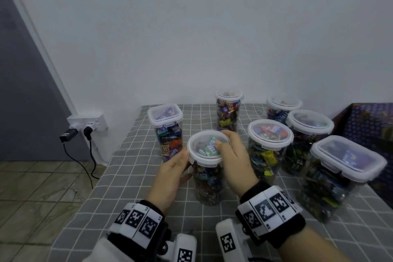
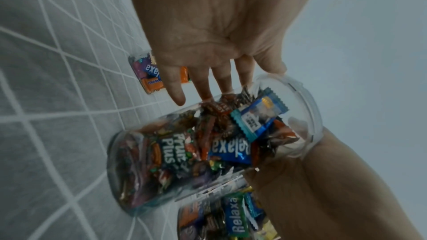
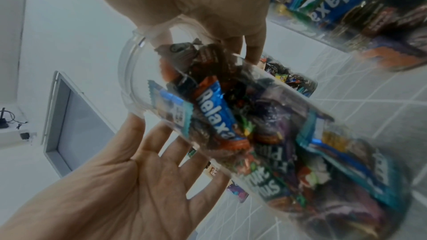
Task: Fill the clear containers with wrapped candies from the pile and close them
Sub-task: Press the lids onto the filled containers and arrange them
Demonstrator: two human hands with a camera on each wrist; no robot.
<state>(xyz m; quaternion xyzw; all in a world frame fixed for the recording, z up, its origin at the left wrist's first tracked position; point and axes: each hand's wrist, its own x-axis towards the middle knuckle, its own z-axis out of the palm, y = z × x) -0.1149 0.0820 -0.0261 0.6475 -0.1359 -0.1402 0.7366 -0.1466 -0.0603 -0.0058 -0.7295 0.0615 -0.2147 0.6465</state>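
A round clear container (image 1: 209,178) full of wrapped candies stands on the grey checked cloth (image 1: 127,176) in front of me. Its clear lid (image 1: 202,144) sits on top. My right hand (image 1: 230,151) reaches over the lid's right side, with the thumb on top and the fingers curled round the rim. My left hand (image 1: 182,164) lies against the container's left side just under the lid, fingers straight. The right wrist view shows that left palm (image 3: 148,161) flat beside the container (image 3: 265,134). In the left wrist view the left fingers (image 2: 177,96) point past the container (image 2: 184,152).
Several other closed, candy-filled containers stand around: a square one (image 1: 168,132) at the left, round ones (image 1: 228,112) (image 1: 269,149) (image 1: 306,134) behind and right, and a large rectangular one (image 1: 338,176) at the right. A wall socket with plugs (image 1: 85,125) is left of the table.
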